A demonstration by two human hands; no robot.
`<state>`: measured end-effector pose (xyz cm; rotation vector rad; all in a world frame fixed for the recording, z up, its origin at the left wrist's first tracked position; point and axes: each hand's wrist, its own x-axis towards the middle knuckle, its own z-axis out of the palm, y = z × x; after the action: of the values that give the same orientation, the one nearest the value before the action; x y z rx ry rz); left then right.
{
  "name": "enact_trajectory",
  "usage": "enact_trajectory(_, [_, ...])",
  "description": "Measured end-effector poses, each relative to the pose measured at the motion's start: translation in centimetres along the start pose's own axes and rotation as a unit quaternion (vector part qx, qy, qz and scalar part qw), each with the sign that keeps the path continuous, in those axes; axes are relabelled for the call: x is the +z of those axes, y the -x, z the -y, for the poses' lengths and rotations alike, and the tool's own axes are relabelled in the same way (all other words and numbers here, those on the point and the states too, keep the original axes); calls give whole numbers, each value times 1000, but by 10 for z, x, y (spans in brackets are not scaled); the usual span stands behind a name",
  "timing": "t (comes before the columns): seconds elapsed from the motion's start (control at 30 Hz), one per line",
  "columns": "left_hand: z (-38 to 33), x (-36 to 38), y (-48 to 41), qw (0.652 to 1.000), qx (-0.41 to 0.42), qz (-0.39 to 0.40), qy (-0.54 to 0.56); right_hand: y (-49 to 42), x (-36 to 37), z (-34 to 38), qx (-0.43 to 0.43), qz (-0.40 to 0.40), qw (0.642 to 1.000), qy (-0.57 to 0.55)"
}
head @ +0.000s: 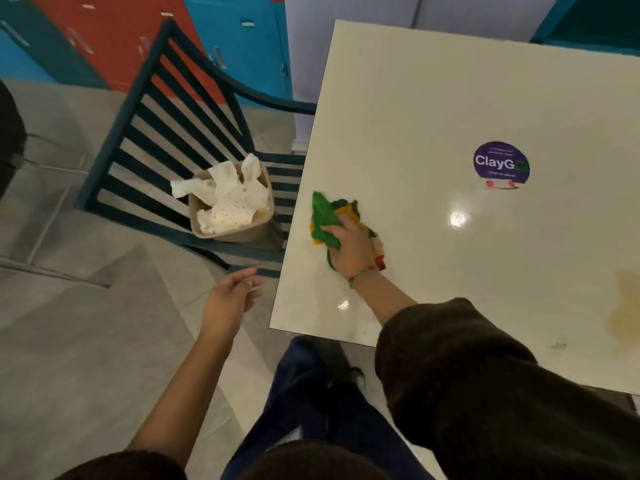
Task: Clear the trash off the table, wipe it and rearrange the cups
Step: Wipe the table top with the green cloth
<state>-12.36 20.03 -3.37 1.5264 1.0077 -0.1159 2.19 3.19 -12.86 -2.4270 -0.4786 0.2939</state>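
Observation:
My right hand [353,245] presses a crumpled green, yellow and red cloth [325,216] flat on the cream table [450,98], near its left edge. My left hand [230,294] hangs in the air left of the table, fingers apart, holding nothing. A beige bin [242,232] stuffed with crumpled white paper trash [228,195] stands on the seat of a dark teal chair [166,109] beside the table. No cups are in view.
A purple round sticker [501,164] is stuck on the table top. A yellowish stain [625,306] marks the table's right side, with small dark specks [558,346] near the front edge. Coloured lockers [138,29] line the back wall. My legs [311,393] stand below.

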Motion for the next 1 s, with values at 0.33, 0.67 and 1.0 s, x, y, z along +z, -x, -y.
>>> enact_trajectory(0.33, [34,15,62,1000,-3,-23,3,131,3,-13,-209,224,951,34])
enact_trajectory(0.67, [23,18,64,1000,-6,-3,-14,193,-95,-155,110,-98,989,14])
enact_trajectory(1.0, [17,14,62,1000,1,12,4,126,12,25,10,42,999,-8])
